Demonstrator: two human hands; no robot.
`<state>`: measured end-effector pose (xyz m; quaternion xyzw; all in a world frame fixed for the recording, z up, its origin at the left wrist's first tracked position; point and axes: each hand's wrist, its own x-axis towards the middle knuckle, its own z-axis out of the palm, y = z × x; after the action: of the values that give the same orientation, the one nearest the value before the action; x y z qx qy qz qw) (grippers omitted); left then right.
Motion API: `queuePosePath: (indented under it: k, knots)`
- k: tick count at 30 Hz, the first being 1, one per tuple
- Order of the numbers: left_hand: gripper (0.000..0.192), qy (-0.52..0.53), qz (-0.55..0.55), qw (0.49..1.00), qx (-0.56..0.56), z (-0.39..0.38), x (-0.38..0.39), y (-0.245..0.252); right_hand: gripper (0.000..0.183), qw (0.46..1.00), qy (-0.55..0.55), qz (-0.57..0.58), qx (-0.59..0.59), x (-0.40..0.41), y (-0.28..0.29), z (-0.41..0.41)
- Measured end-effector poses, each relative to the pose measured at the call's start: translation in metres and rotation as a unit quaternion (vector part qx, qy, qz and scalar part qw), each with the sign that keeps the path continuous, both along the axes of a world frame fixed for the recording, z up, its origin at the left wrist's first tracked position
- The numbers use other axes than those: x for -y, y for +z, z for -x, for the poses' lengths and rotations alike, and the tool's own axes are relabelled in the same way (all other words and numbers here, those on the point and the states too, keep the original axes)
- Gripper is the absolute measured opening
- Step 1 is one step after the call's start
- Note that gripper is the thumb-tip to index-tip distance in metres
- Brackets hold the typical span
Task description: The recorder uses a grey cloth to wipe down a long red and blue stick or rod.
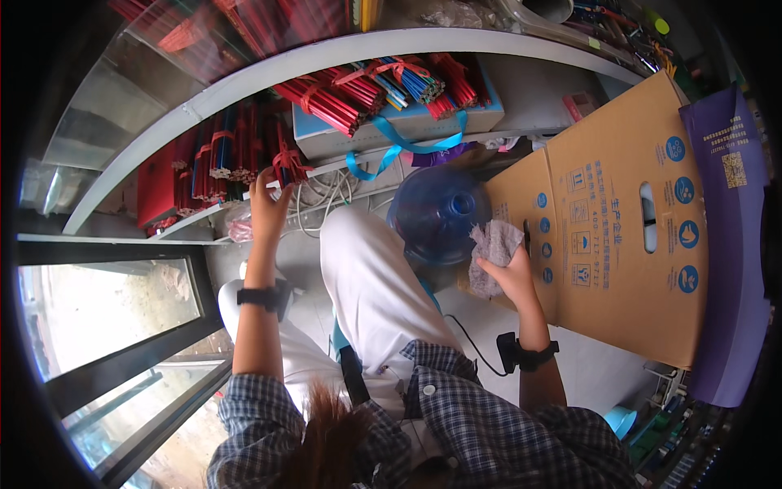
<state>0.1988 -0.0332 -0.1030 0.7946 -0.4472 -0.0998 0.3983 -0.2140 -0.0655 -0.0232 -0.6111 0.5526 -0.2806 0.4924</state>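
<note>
My left hand [269, 194] reaches to the lower shelf and touches the end of a bundle of dark red and blue pencil-like sticks [289, 160] tied with red ribbon; whether its fingers grip the bundle is hard to tell. Further tied bundles [221, 153] lie just left of it. A crumpled greyish-pink cloth [496, 247] is held in my right hand [510, 272], beside a cardboard box. More red and blue bundles [330, 98] rest on a pale blue box [397, 129], from which a bright blue ribbon [388, 147] hangs.
A blue water-cooler bottle [427, 214] stands beyond my knee. The large cardboard box [599, 214] and a purple box [730, 244] fill the right side. The white shelf edge [366, 46] arches above the bundles. Cables [330, 189] lie behind the lower shelf; a glazed frame [116, 312] is at left.
</note>
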Motion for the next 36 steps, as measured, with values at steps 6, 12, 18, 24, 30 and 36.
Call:
queuePosePath:
  k: [6,12,18,24,30,36]
  knots:
    - [0.035,0.031,-0.093,0.991,0.088,0.006,0.005,0.000,0.053,1.000,-0.022,0.000,0.022,-0.009,-0.009,0.014]
    - [0.029,0.060,-0.141,0.980,0.130,0.016,0.002,0.011,0.053,1.000,-0.011,0.001,0.001,-0.010,-0.003,0.011]
    - [0.027,0.070,-0.178,0.968,0.165,0.019,-0.003,0.009,0.053,1.000,-0.012,-0.012,0.019,-0.013,0.008,0.003]
    - [0.031,0.051,-0.189,0.968,0.155,0.027,-0.016,0.017,0.053,1.000,0.000,0.027,0.003,-0.016,0.003,0.005]
    - [0.028,0.043,-0.129,0.990,0.047,0.068,-0.054,0.048,0.052,0.998,-0.024,0.014,0.053,-0.013,0.016,-0.003]
    - [0.020,0.003,-0.101,0.995,-0.025,0.120,-0.077,0.092,0.049,0.955,-0.065,-0.106,0.271,-0.011,0.045,-0.038]
